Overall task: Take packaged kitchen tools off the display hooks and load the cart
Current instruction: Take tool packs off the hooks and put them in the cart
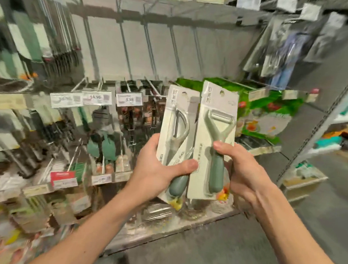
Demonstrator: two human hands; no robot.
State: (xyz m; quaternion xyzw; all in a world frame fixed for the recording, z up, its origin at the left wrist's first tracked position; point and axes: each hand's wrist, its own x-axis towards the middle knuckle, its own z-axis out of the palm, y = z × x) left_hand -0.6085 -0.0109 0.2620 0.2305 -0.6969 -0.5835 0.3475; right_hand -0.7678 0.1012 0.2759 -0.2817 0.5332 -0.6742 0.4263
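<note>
My left hand point(156, 167) grips a carded peeler with a curved blade and green handle point(176, 128), tilted slightly right. My right hand point(242, 168) grips a second carded pack, a Y-shaped peeler with a green handle point(216, 122), held upright and overlapping the first pack's right edge. Both packs are held off the hooks in front of the display. No cart is in view.
Bare display hooks point(149, 48) run across the grey back panel above. Price tags point(128, 99) and hanging packaged tools point(107, 144) fill the left side. Green boxes point(268, 109) sit behind the packs. A metal shelf unit point(320, 128) stands at right over grey floor point(243, 248).
</note>
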